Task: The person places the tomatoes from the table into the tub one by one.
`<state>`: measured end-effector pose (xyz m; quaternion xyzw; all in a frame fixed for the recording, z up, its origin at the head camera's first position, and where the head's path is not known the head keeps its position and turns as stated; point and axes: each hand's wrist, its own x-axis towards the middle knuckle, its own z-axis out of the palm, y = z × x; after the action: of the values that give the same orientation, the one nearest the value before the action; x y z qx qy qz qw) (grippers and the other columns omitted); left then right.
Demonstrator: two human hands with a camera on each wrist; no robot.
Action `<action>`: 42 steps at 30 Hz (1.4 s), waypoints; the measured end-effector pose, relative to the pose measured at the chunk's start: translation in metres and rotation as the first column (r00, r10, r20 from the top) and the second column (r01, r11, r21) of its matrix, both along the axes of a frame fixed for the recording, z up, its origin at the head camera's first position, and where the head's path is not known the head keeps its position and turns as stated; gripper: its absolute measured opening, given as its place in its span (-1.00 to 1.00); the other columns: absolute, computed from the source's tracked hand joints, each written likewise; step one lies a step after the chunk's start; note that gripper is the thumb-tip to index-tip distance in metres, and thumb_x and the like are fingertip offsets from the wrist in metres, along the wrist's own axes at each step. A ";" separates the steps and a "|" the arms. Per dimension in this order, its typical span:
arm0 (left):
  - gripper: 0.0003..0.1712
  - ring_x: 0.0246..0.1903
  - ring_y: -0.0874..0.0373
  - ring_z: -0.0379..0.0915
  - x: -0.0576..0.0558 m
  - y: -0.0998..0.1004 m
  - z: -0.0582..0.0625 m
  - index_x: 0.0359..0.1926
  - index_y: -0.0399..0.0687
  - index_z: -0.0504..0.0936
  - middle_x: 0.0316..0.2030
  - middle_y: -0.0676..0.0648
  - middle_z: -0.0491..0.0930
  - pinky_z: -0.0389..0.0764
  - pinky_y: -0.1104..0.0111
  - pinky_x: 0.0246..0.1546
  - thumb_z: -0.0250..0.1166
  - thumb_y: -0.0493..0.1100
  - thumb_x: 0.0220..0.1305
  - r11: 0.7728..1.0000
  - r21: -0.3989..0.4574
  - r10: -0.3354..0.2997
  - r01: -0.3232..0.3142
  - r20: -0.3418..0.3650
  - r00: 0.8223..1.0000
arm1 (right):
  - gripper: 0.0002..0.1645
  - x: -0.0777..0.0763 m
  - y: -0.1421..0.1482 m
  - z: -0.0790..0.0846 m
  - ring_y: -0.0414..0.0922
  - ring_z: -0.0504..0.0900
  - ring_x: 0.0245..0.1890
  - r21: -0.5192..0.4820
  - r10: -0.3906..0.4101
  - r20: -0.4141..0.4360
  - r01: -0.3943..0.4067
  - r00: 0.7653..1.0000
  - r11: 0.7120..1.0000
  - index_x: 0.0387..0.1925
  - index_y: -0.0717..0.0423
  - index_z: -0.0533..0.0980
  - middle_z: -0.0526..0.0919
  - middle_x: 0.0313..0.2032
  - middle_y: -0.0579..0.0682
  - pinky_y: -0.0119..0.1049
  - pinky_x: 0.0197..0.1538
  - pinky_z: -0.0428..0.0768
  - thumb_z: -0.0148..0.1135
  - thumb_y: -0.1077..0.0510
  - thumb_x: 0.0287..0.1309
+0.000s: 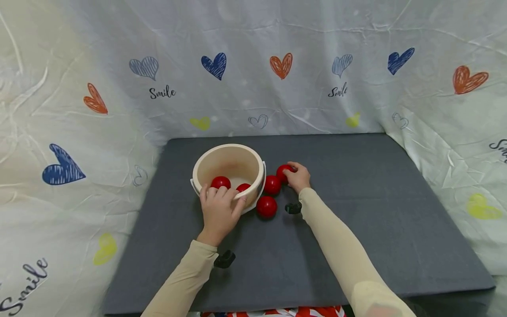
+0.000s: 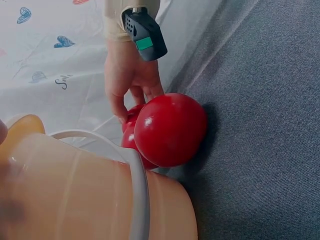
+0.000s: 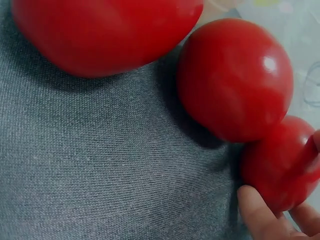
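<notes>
Head view: L hand point(image 1: 218, 211) grips near rim of the cream bucket point(image 1: 233, 163), fingers hooked over the edge, thumb off to the R. Bucket stands on the dark grey counter point(image 1: 376, 211), a bit L of ctr. 2 red balls inside: one ball point(image 1: 220, 182) just past the fingertips, other ball point(image 1: 243, 187) partly hidden by the rim. 3 more on the counter, R of bucket, in a rough line: near ball point(image 1: 266, 207), mid ball point(image 1: 272, 185), far ball point(image 1: 283, 172). R hand point(image 1: 299, 177) holds the far one btwn thumb & fingers. Cream sleeves point(image 1: 332, 233) on both arms, blk device point(image 1: 224, 259) at each wrist. White cloth point(image 1: 245, 97) behind w/ hearts & "Smile" print.

L wrist view (sideways): bucket wall lower L w/ pale handle point(image 2: 139, 195) hanging down its side; only a sliver of L hand at the edge. Near ball sits up front beside the bucket, partly covering whatever's behind; R hand's fingers reach down to the red behind it.

R wrist view: near ball cropped at top, mid ball next, far one lower R w/ R hand's fingers & thumb round it. Mid & far look to be touching.
</notes>
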<state>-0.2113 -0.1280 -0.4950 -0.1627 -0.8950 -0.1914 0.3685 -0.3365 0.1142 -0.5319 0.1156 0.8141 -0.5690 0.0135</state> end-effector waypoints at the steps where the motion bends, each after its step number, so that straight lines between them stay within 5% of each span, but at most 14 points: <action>1: -0.65 -0.27 -0.23 0.50 0.000 0.000 0.000 -0.33 -0.13 0.68 -0.38 -0.22 0.67 0.24 -0.29 0.30 0.17 0.05 0.32 1.000 0.001 0.000 0.000 0.000 1.000 | -0.45 0.000 0.000 0.000 0.02 0.66 -0.07 -0.006 -0.001 0.000 0.001 1.000 1.000 0.35 -0.02 0.50 0.58 0.26 0.13 -0.45 -0.40 0.59 0.20 0.06 0.35; 8: -0.66 -0.27 -0.22 0.50 0.000 0.000 0.001 -0.33 -0.11 0.68 -0.38 -0.22 0.68 0.25 -0.28 0.29 0.18 0.05 0.31 1.000 -0.004 0.004 -0.004 -0.014 1.000 | -0.45 0.000 0.002 0.000 0.07 0.63 0.08 -0.049 -0.006 0.008 0.007 1.000 0.999 0.33 0.01 0.52 0.58 0.26 0.13 -0.47 -0.41 0.59 0.24 0.08 0.32; 23: -0.66 -0.26 -0.22 0.50 -0.001 0.001 -0.001 -0.33 -0.10 0.69 -0.38 -0.21 0.68 0.25 -0.28 0.29 0.19 0.06 0.31 1.000 -0.005 0.002 -0.002 -0.012 1.000 | -0.47 0.004 0.002 0.002 -0.03 0.65 -0.12 -0.116 -0.061 0.017 0.062 0.998 0.991 0.29 0.10 0.53 0.60 0.19 0.15 -0.43 -0.40 0.63 0.25 0.16 0.29; 31: -0.68 -0.27 -0.22 0.49 -0.003 0.000 -0.001 -0.33 -0.10 0.69 -0.40 -0.21 0.67 0.27 -0.28 0.28 0.21 0.05 0.28 1.000 -0.007 -0.001 0.001 -0.029 1.000 | -0.46 0.000 0.009 0.009 0.02 0.62 0.01 -0.105 -0.038 0.005 0.039 0.999 0.994 0.31 0.07 0.52 0.58 0.23 0.13 -0.33 -0.30 0.69 0.27 0.14 0.31; 36: -0.66 -0.27 -0.23 0.49 -0.003 0.001 0.000 -0.34 -0.11 0.69 -0.40 -0.21 0.67 0.26 -0.29 0.29 0.19 0.05 0.30 1.000 -0.006 0.001 -0.001 -0.023 1.000 | -0.46 -0.005 0.015 0.021 0.08 0.63 0.09 -0.126 -0.006 -0.026 0.002 1.000 0.992 0.32 0.07 0.51 0.57 0.26 0.15 -0.33 -0.26 0.70 0.26 0.16 0.32; 42: -0.69 -0.26 -0.24 0.49 -0.003 0.002 -0.001 -0.34 -0.13 0.69 -0.39 -0.23 0.67 0.25 -0.29 0.29 0.25 0.03 0.27 1.000 0.006 0.004 -0.004 -0.013 1.000 | -0.48 -0.007 0.015 0.050 0.11 0.63 0.17 -0.157 0.055 -0.092 -0.069 0.994 0.985 0.30 0.08 0.52 0.57 0.26 0.18 -0.05 -0.02 0.75 0.24 0.17 0.32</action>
<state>-0.2144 -0.1263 -0.4960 -0.1611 -0.8924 -0.1925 0.3750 -0.3440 0.1292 -0.4816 0.0639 0.7688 -0.6362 0.0047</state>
